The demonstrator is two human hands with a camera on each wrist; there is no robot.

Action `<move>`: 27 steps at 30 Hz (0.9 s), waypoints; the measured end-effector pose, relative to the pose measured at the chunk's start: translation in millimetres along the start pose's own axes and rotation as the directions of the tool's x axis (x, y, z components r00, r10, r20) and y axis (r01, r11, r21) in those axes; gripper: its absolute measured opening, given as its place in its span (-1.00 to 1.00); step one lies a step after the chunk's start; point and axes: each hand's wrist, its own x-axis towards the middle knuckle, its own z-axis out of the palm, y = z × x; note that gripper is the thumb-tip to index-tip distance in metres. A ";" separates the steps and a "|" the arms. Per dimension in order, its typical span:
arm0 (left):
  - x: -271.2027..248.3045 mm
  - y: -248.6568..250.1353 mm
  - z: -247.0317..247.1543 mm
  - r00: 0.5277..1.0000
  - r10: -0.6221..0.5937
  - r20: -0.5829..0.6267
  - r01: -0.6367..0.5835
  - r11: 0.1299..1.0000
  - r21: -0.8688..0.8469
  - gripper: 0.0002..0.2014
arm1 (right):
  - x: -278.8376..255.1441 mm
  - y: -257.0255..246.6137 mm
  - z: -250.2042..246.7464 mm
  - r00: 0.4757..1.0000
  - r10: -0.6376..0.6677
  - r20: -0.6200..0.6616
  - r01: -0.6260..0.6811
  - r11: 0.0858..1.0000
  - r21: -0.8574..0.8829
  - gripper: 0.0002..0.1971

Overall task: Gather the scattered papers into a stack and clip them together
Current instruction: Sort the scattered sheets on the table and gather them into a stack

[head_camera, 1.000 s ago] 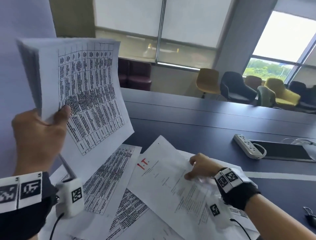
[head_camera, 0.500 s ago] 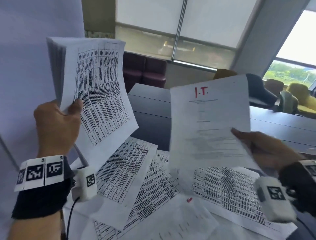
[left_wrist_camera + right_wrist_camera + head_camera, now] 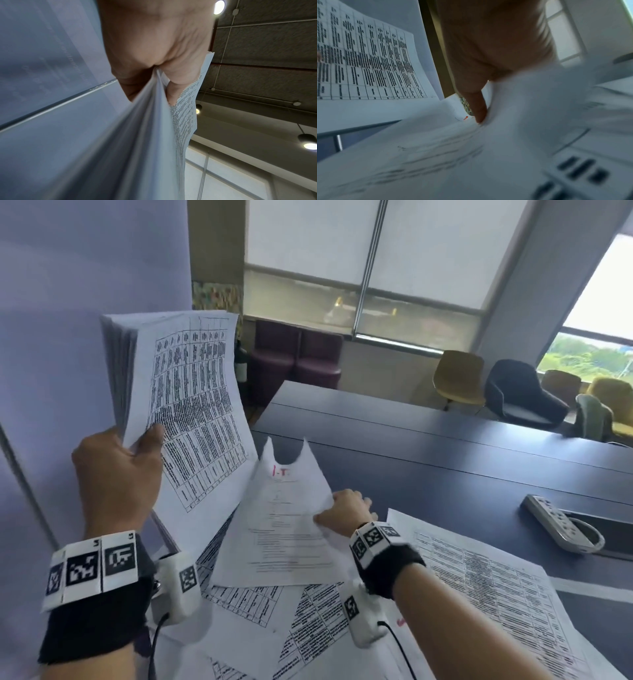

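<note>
My left hand (image 3: 118, 463) holds a thick stack of printed table sheets (image 3: 191, 392) upright at the left, thumb on its front page. In the left wrist view the stack (image 3: 154, 135) runs out from the gripping hand (image 3: 154, 54). My right hand (image 3: 346, 511) pinches the right edge of a sheet headed with red letters (image 3: 287, 525), which bends and leans toward the stack. The right wrist view shows my thumb (image 3: 477, 108) pressed on that blurred sheet (image 3: 436, 155). More loose papers (image 3: 486, 587) lie scattered on the dark blue table (image 3: 445, 467).
A white power strip (image 3: 561, 525) and a dark phone or tablet (image 3: 609, 539) lie at the table's right. A purple sofa (image 3: 298, 354) and several chairs (image 3: 520, 392) stand beyond the table. A pale wall is close on the left.
My right hand lifted the red-headed sheet off the table, raised it upright, and now has swung it down and left toward the stack in my left hand. The stack stayed raised.
</note>
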 end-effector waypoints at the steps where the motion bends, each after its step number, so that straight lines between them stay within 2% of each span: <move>1: 0.9 -1.4 0.6 1.000 -0.004 -0.001 0.004 1.000 0.001 -0.46 | -0.1 -3.1 1.3 0.999 -0.029 0.012 0.030 0.998 -0.051 -0.54; 4: 2.3 -7.2 2.7 1.000 0.004 -0.005 -0.004 1.000 -0.003 -0.47 | 6.9 -8.4 7.4 0.996 -0.081 0.038 0.084 0.993 -0.086 -0.61; 6: 2.0 -7.2 3.8 1.000 -0.003 -0.001 0.003 1.000 -0.004 -0.51 | 10.4 -12.2 7.4 0.995 -0.084 0.048 0.085 0.996 -0.012 -0.72; 8: 1.0 -7.3 4.5 1.000 -0.013 0.000 0.013 1.000 -0.006 -0.51 | 10.4 -15.6 6.6 0.996 -0.086 0.038 0.084 0.995 0.052 -0.66; 10: -1.6 -4.2 3.3 1.000 -0.006 0.028 0.006 1.000 -0.022 -0.50 | 8.8 -21.1 7.8 0.996 -0.077 0.033 0.074 0.993 0.093 -0.68; 12: -5.5 0.2 1.9 0.999 0.001 0.051 -0.002 1.000 0.029 -0.52 | 3.0 -29.1 8.7 0.998 -0.053 0.032 0.050 0.995 0.086 -0.89; 13: -7.3 -0.5 1.6 0.999 0.008 0.051 -0.010 0.999 0.044 -0.55 | 0.7 -32.2 10.5 0.998 -0.048 0.036 0.046 0.997 0.062 -0.87; 15: -7.9 -4.0 2.2 0.999 -0.015 0.047 0.014 1.000 0.015 -0.60 | 0.3 -34.5 12.8 0.998 -0.052 0.041 0.053 0.998 -0.023 -0.65; 18: -5.5 -4.8 1.8 0.998 -0.059 0.018 0.060 0.994 -0.091 -0.60 | 0.6 -36.6 12.1 0.996 -0.070 0.057 0.071 0.997 -0.032 -0.59; 20: -6.7 12.7 -5.1 0.988 -0.095 0.118 0.109 0.986 -0.124 -0.83 | 2.1 -36.8 12.9 0.995 -0.075 0.063 0.077 0.997 -0.029 -0.62; 21: -7.6 19.2 -4.6 0.990 -0.089 0.112 0.098 0.992 -0.083 -0.57 | 3.2 -36.4 14.1 0.996 -0.070 0.063 0.071 0.997 -0.021 -0.65; 22: -8.3 17.6 -4.2 0.988 -0.072 0.137 0.081 0.995 -0.061 -0.62 | 2.0 -36.4 13.3 0.996 -0.059 0.060 0.060 0.998 -0.002 -0.70; 23: -7.7 15.0 -4.4 0.987 -0.054 0.153 0.072 0.991 -0.115 -0.86 | 2.0 -35.7 13.0 0.997 -0.055 0.059 0.055 0.998 0.011 -0.76; 24: -8.2 10.7 -0.9 0.991 -0.012 0.136 0.024 0.996 -0.084 -0.82 | 2.2 -35.2 11.6 0.998 -0.050 0.049 0.048 0.998 0.037 -0.85; 25: -12.9 12.7 0.4 0.990 0.008 0.140 -0.001 0.999 -0.052 -0.70 | 3.5 -33.4 10.0 0.998 -0.052 0.027 0.049 0.996 0.075 -0.93; 27: -11.8 5.8 1.8 0.986 -0.011 0.165 0.027 0.995 -0.098 -0.59 | 9.2 -27.5 4.1 0.999 -0.035 -0.026 0.039 0.985 0.166 -0.88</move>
